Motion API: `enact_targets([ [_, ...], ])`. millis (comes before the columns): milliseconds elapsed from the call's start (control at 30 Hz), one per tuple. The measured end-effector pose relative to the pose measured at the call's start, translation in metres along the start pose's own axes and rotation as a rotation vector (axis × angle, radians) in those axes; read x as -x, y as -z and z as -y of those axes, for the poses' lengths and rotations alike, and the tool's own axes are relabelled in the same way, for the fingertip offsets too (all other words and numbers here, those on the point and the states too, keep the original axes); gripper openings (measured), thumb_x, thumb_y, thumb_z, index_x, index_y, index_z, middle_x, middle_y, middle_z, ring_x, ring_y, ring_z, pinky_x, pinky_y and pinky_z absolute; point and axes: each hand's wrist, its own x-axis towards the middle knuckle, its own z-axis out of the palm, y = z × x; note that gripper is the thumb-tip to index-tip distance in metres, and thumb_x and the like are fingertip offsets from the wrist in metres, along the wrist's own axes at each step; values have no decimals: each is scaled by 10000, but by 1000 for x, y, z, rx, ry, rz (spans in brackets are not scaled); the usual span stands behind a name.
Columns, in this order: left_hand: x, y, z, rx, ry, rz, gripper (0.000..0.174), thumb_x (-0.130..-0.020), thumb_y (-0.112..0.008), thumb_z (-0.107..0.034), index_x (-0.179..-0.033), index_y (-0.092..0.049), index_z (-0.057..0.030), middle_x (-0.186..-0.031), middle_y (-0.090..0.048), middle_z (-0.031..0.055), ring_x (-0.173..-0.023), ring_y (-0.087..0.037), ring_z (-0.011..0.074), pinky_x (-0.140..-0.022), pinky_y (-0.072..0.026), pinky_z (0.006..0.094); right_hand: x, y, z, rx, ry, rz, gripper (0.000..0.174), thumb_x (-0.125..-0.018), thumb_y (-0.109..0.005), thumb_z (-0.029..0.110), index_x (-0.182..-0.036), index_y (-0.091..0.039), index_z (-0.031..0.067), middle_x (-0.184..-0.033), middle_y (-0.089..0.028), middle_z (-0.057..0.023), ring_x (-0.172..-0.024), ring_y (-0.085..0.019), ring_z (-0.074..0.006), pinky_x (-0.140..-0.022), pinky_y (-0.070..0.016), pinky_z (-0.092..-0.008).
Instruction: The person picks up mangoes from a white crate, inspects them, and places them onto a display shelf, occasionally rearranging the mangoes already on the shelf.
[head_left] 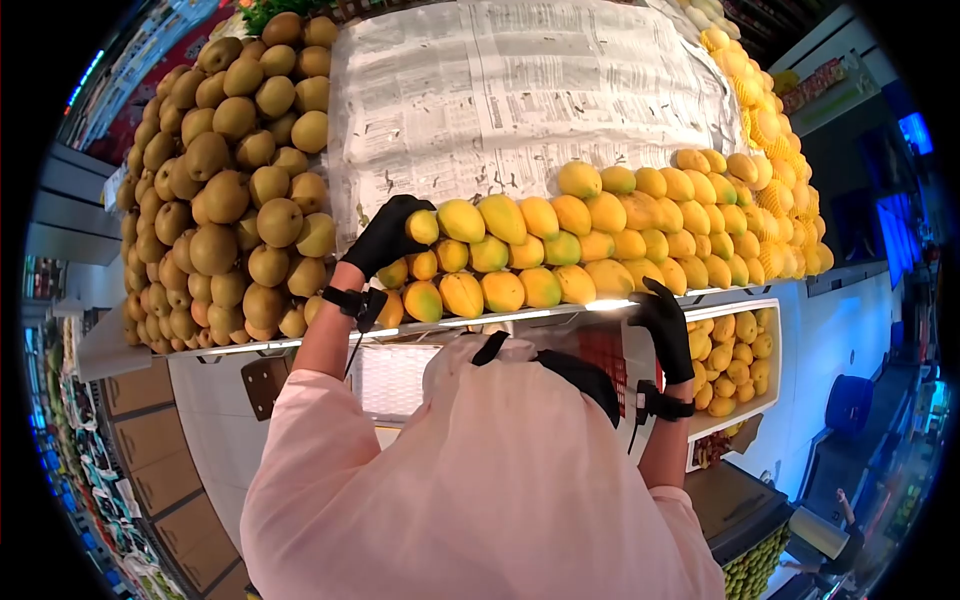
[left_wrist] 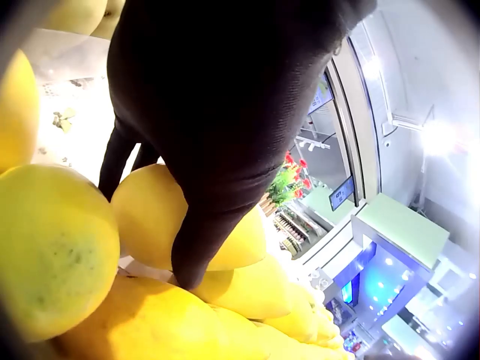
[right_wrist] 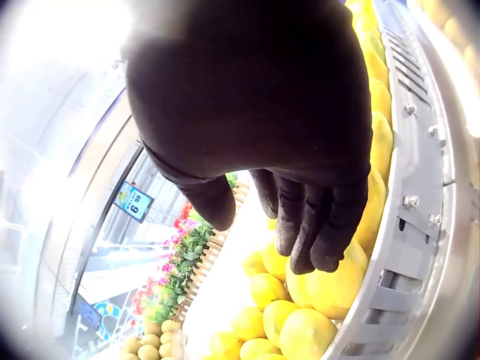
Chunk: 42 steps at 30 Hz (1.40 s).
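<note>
In the head view, my black-gloved left hand is at the left end of the stacked mango rows. It holds a yellow mango there. The left wrist view shows the thumb on the near side of that mango, with other fingers behind it; a greenish mango sits beside. My gloved right hand hovers at the front edge of the display, by the right part of the rows. In the right wrist view its fingers hang loosely bent over the mangoes, thumb apart, nothing between.
Newspaper sheets cover the slope behind the mangoes. Brown-skinned round fruit are heaped left, and yellow fruit in foam nets at the right. Below the shelf edge stand a white crate of mangoes and a red basket.
</note>
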Motion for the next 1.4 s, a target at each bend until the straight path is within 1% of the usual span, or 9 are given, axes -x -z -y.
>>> enact_targets([
  [167, 4, 2, -6, 71, 83, 73, 617, -604, -838, -85, -1171, -594, -69, -1111, -583, 127, -1053, -550, 318, -957, -449, 385, -2, 2, -3, 47, -4, -34, 471, -869, -570, 31, -1329, -471, 1, -987, -619, -51, -819, -603, -121, -756, -516, -249],
  [267, 4, 1, 0, 184, 95, 100, 605, -627, -826, -63, -1182, -585, -62, -1134, -575, 117, -1075, -549, 292, -971, -444, 371, 0, 7, -8, 14, -12, -15, 414, -929, -564, 96, -1333, -492, 38, -1044, -626, -87, -870, -616, -146, -793, -527, -284],
  [500, -1, 7, 13, 292, 97, 203, 543, -684, -809, -42, -1176, -579, -58, -1131, -604, 65, -1071, -567, 215, -956, -460, 334, 9, 21, -15, -50, -25, -11, 420, -916, -581, 90, -1327, -504, 43, -1023, -631, -74, -846, -643, -159, -776, -538, -292],
  [667, -7, 14, 10, 539, 289, 299, 563, -703, -802, -15, -1216, -573, -57, -1129, -616, 42, -1047, -548, 136, -899, -494, 302, 12, 35, -28, -84, -45, -44, 469, -874, -588, 37, -1328, -469, 20, -1058, -640, -103, -881, -649, -188, -778, -529, -285],
  [867, -9, 22, -11, 201, 406, 256, 711, -684, -795, 32, -1324, -528, -125, -1211, -592, 70, -1127, -525, 175, -971, -452, 337, 15, 60, -43, -40, -57, -68, 436, -921, -567, 81, -1338, -455, 24, -1072, -640, -110, -845, -660, -190, -766, -538, -295],
  [967, 1, 26, -1, 189, 276, 119, 788, -633, -857, -33, -1336, -520, -142, -1199, -597, 89, -1115, -539, 197, -918, -491, 358, 22, 74, -45, -86, -90, -57, 409, -934, -581, 107, -1315, -475, 2, -1073, -642, -99, -855, -657, -182, -754, -546, -301],
  [1100, 4, 34, -9, 257, 355, -83, 591, -753, -774, -43, -1297, -548, -85, -1243, -596, 68, -1107, -549, 190, -909, -490, 324, 30, 98, -47, -78, -102, -57, 315, -944, -585, 157, -1206, -564, -16, -1020, -655, -92, -849, -656, -156, -732, -546, -286],
  [1233, -2, 25, -21, 295, 264, -335, 326, -857, -694, -73, -1171, -624, -24, -1093, -662, 37, -970, -604, 135, -856, -496, 282, 44, 117, -45, 0, -82, -65, 225, -933, -579, 192, -976, -656, -15, -890, -669, -70, -793, -649, -138, -719, -529, -265],
  [1400, -21, 5, -67, 466, 317, -339, 214, -906, -640, -115, -1093, -660, -13, -1006, -680, 50, -906, -619, 118, -807, -505, 263, 65, 150, -47, 154, -53, -60, 229, -910, -567, 179, -825, -677, -3, -784, -676, -48, -725, -641, -124, -691, -512, -251],
])
